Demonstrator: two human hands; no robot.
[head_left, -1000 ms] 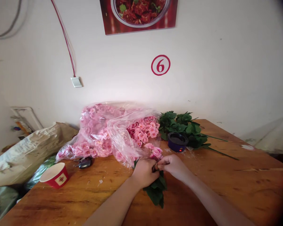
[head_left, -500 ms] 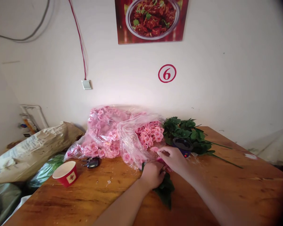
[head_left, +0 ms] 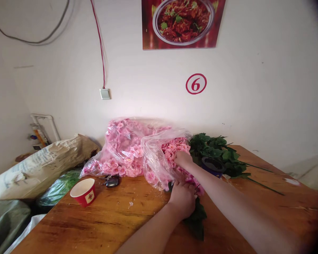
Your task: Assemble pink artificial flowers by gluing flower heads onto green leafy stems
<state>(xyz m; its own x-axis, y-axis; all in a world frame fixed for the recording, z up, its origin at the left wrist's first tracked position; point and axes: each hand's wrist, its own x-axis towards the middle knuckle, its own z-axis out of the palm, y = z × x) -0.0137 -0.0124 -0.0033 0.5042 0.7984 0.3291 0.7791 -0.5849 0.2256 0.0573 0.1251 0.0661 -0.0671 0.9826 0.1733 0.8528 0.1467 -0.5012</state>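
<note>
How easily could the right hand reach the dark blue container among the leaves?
Probably easily: the right hand lies on the pink blossoms just beside the dark blue container, and only green leaves seem to border it, with nothing solid between.

Pale pink blossoms (head_left: 175,150), dark green leaves (head_left: 214,148), red-and-white paper cup (head_left: 83,197)

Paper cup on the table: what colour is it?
The paper cup is red outside, white inside; head view.
</note>
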